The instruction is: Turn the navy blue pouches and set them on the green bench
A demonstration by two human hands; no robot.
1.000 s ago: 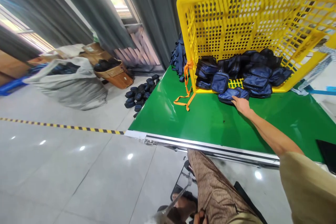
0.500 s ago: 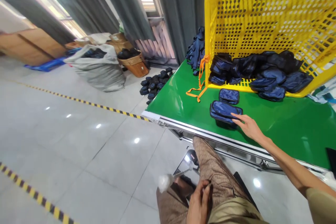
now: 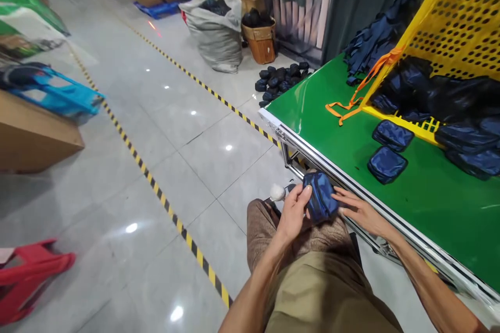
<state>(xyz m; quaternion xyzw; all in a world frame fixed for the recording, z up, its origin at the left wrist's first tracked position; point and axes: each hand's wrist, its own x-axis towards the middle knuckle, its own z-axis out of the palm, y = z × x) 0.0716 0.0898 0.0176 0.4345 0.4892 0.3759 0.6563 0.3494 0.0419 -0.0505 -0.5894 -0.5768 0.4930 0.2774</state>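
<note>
A small navy-blue zip pouch (image 3: pixel 321 197) is over my lap, just off the table's front edge. My left hand (image 3: pixel 295 210) grips its left side, with the thumb on top. On the pouch's right edge rest the fingertips of my right hand (image 3: pixel 361 212), stretched out and slightly apart; its thumb is hidden. Two similar pouches, a near one (image 3: pixel 387 164) and a far one (image 3: pixel 392 135), lie close together on the green tabletop (image 3: pixel 441 218).
A yellow perforated crate (image 3: pixel 414 126) with several dark pouches stands on the table, an orange strap (image 3: pixel 344 113) beside it. Navy fabric pieces (image 3: pixel 375 36) lie behind. Dark pouches (image 3: pixel 279 80) are piled on the floor near a grey sack (image 3: pixel 214 36). A red stool (image 3: pixel 35 276) is at left.
A pouch has come off the table to my lap, now in my left hand. My right hand has drawn back from the tabletop with it. The view has swung left and down.
</note>
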